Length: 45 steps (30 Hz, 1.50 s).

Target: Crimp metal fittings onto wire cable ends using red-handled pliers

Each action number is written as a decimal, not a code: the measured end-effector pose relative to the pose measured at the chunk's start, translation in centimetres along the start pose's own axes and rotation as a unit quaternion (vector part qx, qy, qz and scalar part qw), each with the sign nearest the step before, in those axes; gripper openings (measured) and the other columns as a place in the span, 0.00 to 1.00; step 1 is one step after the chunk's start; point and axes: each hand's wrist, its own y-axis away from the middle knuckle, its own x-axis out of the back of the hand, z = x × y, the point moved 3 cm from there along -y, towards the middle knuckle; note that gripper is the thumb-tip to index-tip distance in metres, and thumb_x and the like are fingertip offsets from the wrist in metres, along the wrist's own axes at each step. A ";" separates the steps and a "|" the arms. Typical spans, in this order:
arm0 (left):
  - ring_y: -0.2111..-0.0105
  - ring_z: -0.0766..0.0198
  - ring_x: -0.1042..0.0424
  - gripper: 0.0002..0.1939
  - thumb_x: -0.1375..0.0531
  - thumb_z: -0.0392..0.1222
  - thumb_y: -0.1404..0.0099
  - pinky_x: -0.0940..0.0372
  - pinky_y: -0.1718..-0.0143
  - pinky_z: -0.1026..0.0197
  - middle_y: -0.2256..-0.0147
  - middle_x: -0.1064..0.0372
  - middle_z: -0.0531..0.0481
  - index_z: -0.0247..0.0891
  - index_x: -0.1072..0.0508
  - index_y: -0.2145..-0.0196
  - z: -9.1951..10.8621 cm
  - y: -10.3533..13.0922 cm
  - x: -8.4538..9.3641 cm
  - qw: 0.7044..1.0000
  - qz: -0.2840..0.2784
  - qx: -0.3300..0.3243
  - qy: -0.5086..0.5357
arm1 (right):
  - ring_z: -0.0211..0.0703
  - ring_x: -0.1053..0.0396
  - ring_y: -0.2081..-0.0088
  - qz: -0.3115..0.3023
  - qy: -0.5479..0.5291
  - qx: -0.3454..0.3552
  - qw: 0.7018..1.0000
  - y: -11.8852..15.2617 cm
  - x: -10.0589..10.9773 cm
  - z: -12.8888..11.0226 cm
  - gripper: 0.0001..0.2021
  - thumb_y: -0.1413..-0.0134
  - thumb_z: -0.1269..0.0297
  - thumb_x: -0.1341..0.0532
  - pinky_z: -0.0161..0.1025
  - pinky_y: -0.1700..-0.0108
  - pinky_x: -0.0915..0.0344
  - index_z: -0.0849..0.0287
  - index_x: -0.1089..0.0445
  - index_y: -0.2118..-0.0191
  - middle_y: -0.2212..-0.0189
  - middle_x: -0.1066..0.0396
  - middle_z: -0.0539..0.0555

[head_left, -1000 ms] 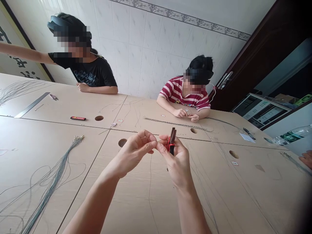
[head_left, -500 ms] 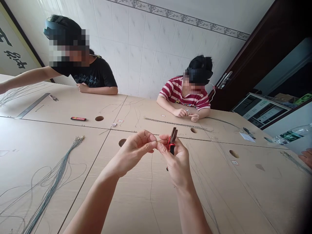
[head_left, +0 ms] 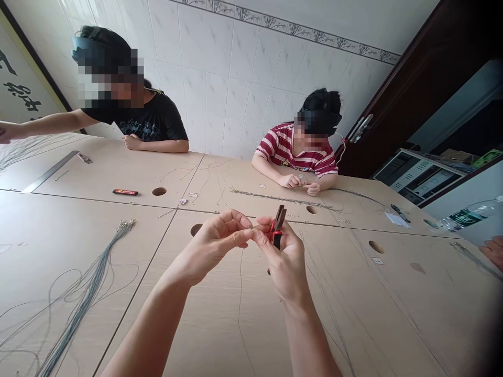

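Observation:
My left hand (head_left: 217, 241) is closed in a pinch, thumb against fingertips, on a thin dark cord (head_left: 239, 301) that hangs down toward the table's front. My right hand (head_left: 288, 259) meets it tip to tip, thumb and forefinger also pinched; whatever small piece lies between the fingertips is hidden. Tucked in the right hand's fingers are pliers (head_left: 279, 222) with red and black handles, jaws pointing up and away. To the left on the table lies a bundle of grey-green cords (head_left: 88, 283) with small metallic ends.
Across the wooden table (head_left: 188, 324) sit two people, one in a black shirt (head_left: 157, 123), one in a striped shirt (head_left: 296, 149). A steel ruler (head_left: 51, 172), a red-and-black case (head_left: 126, 192), another cord bundle (head_left: 283, 199) and a plastic bottle (head_left: 471, 214) lie about. Round holes pierce the tabletop.
The hanging cord has swung slightly left. My hands keep nearly the same pinch. The black-shirted person's outstretched hand has risen a little and come further into view.

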 end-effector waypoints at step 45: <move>0.59 0.61 0.35 0.07 0.39 0.44 0.34 0.40 0.54 0.56 0.60 0.33 0.49 0.38 0.29 0.65 0.0 0.3 0.9 0.998 0.032 -0.007 -0.061 | 0.35 0.46 0.73 -0.085 0.131 -0.013 0.988 0.0 0.4 -0.7 0.11 0.41 0.55 0.40 0.34 0.73 0.47 0.57 0.33 0.68 0.75 0.40 0.48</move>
